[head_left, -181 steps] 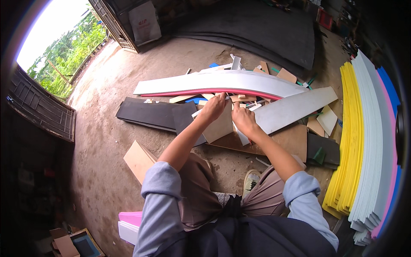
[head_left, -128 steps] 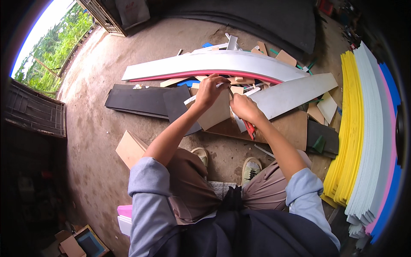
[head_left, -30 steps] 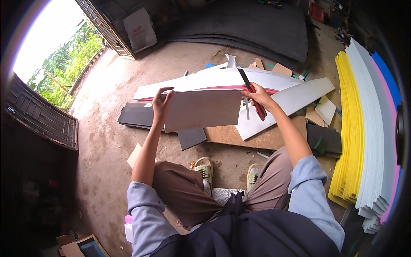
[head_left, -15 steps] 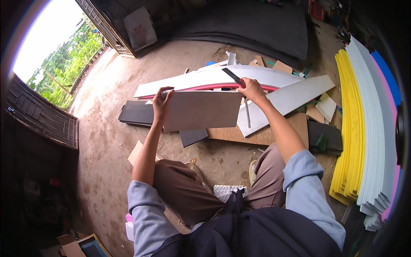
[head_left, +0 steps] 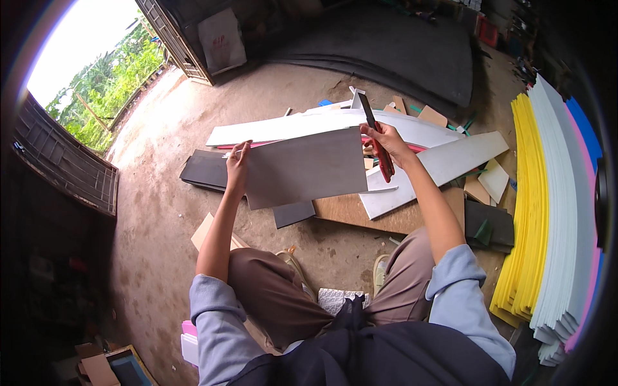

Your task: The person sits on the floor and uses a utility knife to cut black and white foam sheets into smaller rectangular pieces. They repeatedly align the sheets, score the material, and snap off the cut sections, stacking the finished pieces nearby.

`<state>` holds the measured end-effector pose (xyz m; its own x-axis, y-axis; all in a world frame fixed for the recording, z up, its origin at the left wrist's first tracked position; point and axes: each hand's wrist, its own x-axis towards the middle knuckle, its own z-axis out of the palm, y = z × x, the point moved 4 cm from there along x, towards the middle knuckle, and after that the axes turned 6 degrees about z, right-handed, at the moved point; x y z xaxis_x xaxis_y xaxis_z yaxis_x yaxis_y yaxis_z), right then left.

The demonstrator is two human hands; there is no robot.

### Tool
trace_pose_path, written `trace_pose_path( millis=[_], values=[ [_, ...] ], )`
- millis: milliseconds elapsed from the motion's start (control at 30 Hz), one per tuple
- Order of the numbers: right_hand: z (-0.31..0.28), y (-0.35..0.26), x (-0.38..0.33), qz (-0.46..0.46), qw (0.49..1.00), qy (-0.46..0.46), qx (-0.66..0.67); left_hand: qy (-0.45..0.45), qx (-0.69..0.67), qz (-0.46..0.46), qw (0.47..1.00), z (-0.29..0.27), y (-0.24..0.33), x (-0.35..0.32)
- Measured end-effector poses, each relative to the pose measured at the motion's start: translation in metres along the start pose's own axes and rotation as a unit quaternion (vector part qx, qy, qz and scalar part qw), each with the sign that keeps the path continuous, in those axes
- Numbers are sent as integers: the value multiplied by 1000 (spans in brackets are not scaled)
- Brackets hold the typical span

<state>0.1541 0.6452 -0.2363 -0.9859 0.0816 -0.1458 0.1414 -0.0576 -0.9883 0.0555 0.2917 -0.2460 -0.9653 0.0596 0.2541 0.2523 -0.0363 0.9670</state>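
Note:
A flat grey rectangular sheet (head_left: 306, 168) is held up in front of me, tilted, above a pile of boards. My left hand (head_left: 237, 168) is closed on its left edge, thumb and fingers pinching it near the upper corner. At the opposite end, my right hand (head_left: 386, 143) is closed around a red and black utility knife (head_left: 384, 161), its dark end pointing up and away. The fingers of that hand are beside the sheet's upper right corner; whether they also grip it I cannot tell. A thin pale strip (head_left: 385, 190) shows by the sheet's lower right corner.
Below lie a wooden board (head_left: 373, 213), long white panels (head_left: 444, 164), dark pieces (head_left: 205, 170) and offcuts. Stacks of yellow sheets (head_left: 529, 199) and pale blue sheets (head_left: 559, 212) stand at right. Large black sheets (head_left: 386, 55) lie at the back. An open doorway is far left.
The sheet has come slightly nearer and turned, its right end now higher than its left. My right hand has swung the knife from pointing far-left to nearly upright, showing its red handle.

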Motion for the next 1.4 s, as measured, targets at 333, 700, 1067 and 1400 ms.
trace_pose_path(
  millis=[333, 700, 1067, 1400],
  values=[
    [-7, 20, 12, -14, 976, 218, -6, -24, 468, 111, 876, 43, 6, -9],
    [23, 39, 14, 46, 962, 169, 208, -186, 529, 305, 770, 186, 26, -86],
    [33, 54, -25, 141, 986, -49, -72, -117, 470, 290, 826, 164, -41, -137],
    [56, 55, -34, 99, 986, -62, -116, -58, 443, 292, 845, 182, -19, -138]
  ],
)
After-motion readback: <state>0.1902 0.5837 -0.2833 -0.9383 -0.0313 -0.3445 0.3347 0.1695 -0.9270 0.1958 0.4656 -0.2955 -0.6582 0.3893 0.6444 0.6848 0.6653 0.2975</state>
